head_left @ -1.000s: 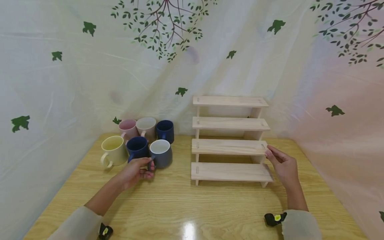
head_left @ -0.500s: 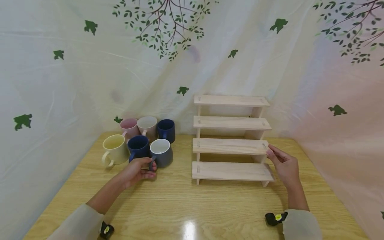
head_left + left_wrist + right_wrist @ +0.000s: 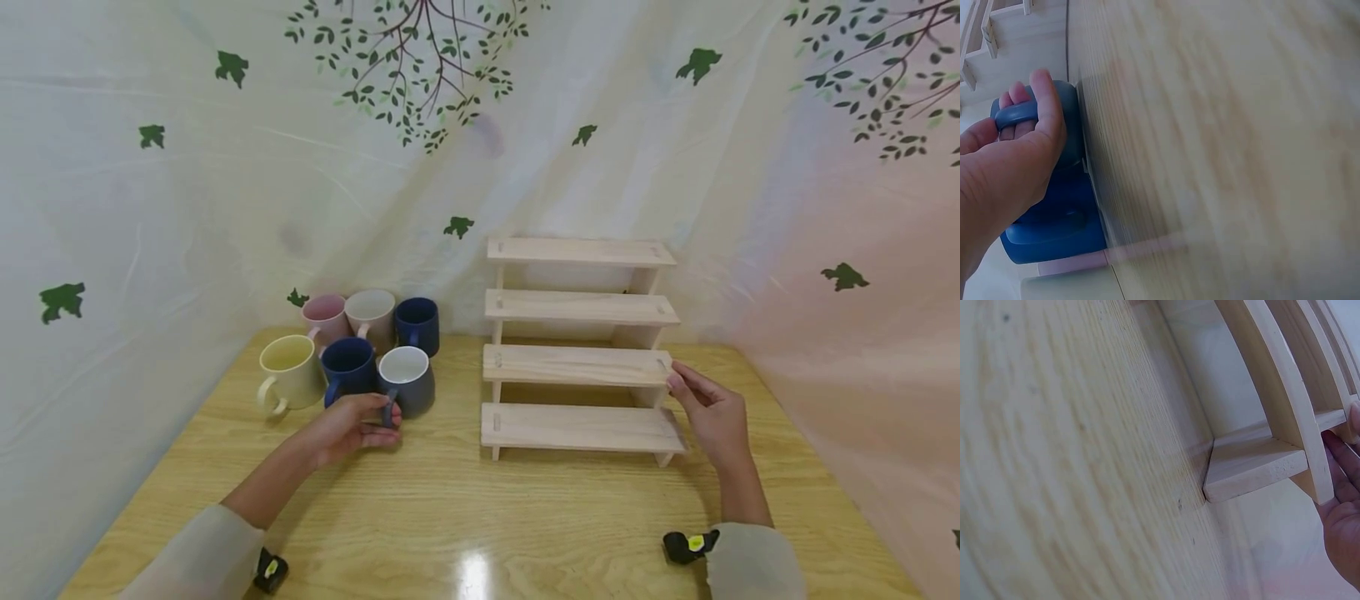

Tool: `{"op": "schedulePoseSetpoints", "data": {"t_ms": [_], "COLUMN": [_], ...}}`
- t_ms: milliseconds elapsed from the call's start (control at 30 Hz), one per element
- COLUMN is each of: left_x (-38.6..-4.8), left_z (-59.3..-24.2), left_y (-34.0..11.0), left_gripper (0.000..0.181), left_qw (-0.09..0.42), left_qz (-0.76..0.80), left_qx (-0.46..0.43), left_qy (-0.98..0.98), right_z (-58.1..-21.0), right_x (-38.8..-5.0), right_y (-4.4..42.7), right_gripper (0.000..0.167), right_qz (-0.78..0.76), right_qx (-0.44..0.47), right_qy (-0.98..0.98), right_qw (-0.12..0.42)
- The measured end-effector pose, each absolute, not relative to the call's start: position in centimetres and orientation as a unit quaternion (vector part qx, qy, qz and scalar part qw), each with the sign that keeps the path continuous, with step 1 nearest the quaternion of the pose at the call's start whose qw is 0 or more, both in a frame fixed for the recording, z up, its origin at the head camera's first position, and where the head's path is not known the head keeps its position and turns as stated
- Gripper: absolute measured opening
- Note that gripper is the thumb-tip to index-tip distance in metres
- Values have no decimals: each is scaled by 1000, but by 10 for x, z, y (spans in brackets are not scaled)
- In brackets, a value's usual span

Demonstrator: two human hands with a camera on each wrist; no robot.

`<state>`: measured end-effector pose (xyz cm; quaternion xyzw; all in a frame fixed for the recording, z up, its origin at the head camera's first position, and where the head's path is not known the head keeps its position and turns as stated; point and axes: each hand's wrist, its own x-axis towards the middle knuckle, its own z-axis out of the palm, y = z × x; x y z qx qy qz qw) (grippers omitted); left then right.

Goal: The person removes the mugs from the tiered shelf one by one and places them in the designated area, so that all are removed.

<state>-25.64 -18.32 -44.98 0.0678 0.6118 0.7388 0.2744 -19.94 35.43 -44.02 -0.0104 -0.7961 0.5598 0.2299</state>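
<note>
In the head view, my left hand (image 3: 343,433) grips the handle of a grey-blue mug (image 3: 412,392) with a white inside. The left wrist view shows fingers passed through the handle (image 3: 1017,114), with the thumb beside it. Just left of this mug is a dark blue mug (image 3: 349,364), partly hidden by my hand. On the right, my right hand (image 3: 716,421) pinches the right end of the second-lowest board (image 3: 577,365) of a four-step wooden shelf. The right wrist view has the hand (image 3: 1344,528) at the shelf's side, partly cut off by the frame.
A yellow mug (image 3: 288,375) stands at the left of the group. Behind are a pink mug (image 3: 325,319), a mug with a white inside (image 3: 371,321) and another dark blue mug (image 3: 417,327). A printed cloth (image 3: 360,192) hangs behind the wooden table (image 3: 420,517).
My left hand, holding the handle, and the grey-blue mug have shifted slightly to the right; the handle has swung a little toward the front. My right hand has stayed on the shelf.
</note>
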Motion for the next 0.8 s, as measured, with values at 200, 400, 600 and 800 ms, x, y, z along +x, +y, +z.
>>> {"op": "schedulePoseSetpoints", "data": {"t_ms": [200, 400, 600, 800], "left_x": [-255, -256, -255, -249], "left_z": [-451, -451, -450, -441], "left_y": [-182, -182, -183, -187], "left_gripper": [30, 31, 32, 40], "left_qw": [288, 291, 287, 240], "left_qz": [729, 725, 717, 680], "left_qx": [88, 102, 105, 100], "left_qy": [614, 616, 626, 686], "right_z": [-448, -445, -451, -448], "right_x": [-205, -204, -206, -205], "right_y": [359, 356, 360, 363], "right_gripper": [44, 44, 45, 48], "right_qz": [560, 559, 546, 526], "right_qx": [-14, -20, -32, -32], "right_qy": [-798, -798, -806, -820], "right_qw": [224, 225, 227, 225]}}
